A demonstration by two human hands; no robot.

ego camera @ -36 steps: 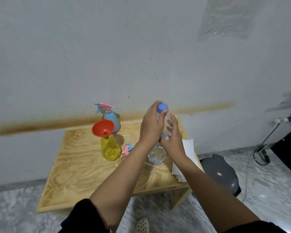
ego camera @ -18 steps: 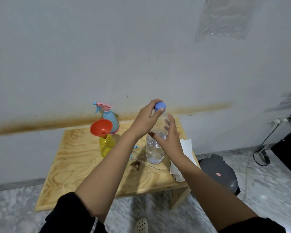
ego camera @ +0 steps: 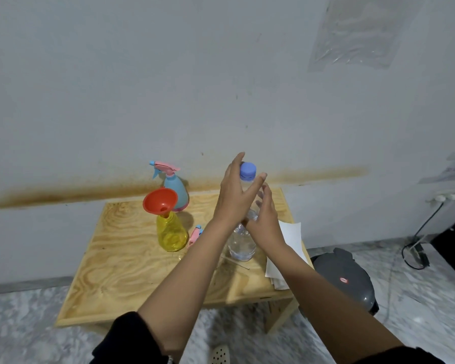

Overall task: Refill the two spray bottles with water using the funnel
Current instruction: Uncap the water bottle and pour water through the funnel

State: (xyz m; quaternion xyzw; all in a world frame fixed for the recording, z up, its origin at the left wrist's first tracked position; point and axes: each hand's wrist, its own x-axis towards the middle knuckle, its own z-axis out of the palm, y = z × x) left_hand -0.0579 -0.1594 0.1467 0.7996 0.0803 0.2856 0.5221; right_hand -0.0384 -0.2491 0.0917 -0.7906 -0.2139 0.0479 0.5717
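Note:
A clear water bottle (ego camera: 241, 244) with a blue cap (ego camera: 248, 171) stands on the wooden table (ego camera: 116, 271). My left hand (ego camera: 235, 198) is up at the cap with straight, spread fingers, the cap showing between thumb and forefinger. My right hand (ego camera: 267, 224) holds the bottle's middle from the right. Left of it stands the yellow spray bottle (ego camera: 171, 236) with the orange funnel (ego camera: 160, 200) in its neck. Its loose pink spray head (ego camera: 195, 235) lies beside it. The blue spray bottle (ego camera: 177, 191), spray head on, stands at the back by the wall.
White paper sheets (ego camera: 290, 239) lie on the table's right edge. A grey domed appliance (ego camera: 344, 281) sits on the floor right of the table, with a black cable (ego camera: 418, 248) further right. The wall runs right behind the table.
My left hand pinched the cap before; its fingers are now straightened and spread around it. The bottle stands upright on the table, still held by my right hand.

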